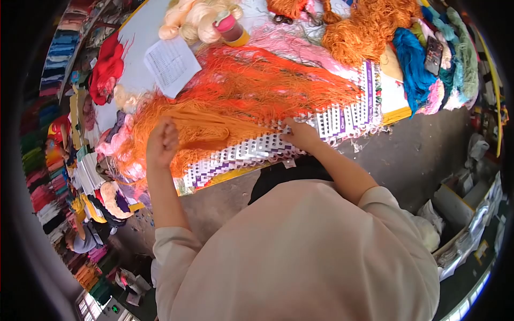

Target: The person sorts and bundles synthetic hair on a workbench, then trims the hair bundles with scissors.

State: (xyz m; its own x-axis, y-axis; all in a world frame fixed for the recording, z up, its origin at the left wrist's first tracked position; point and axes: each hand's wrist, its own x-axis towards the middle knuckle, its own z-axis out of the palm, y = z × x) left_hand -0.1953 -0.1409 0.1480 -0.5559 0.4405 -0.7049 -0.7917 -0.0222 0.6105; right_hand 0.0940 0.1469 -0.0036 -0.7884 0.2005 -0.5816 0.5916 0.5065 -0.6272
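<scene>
My left hand (163, 143) is closed at the left side of the table, with its fingers curled around orange thread (206, 120). From there the strands run across to the right and narrow close to my right hand (301, 135). That hand pinches the thread beside the row of white perforated thread cards (249, 148), its fingertips at the cards. The cards overlap along the table's front edge, and purple labelled ones (370, 88) stand at the right end. Red-orange thread (241, 80) fans out behind the cards. What exactly lies between my fingertips is partly hidden.
A printed sheet (171, 65) lies at the back left near a pink-topped cone (231, 28). Cream skeins (187, 18), orange skeins (369, 32) and blue yarn (413, 67) surround the work. A phone (433, 56) rests on the yarn. Shelves of colored yarn (48, 192) line the left.
</scene>
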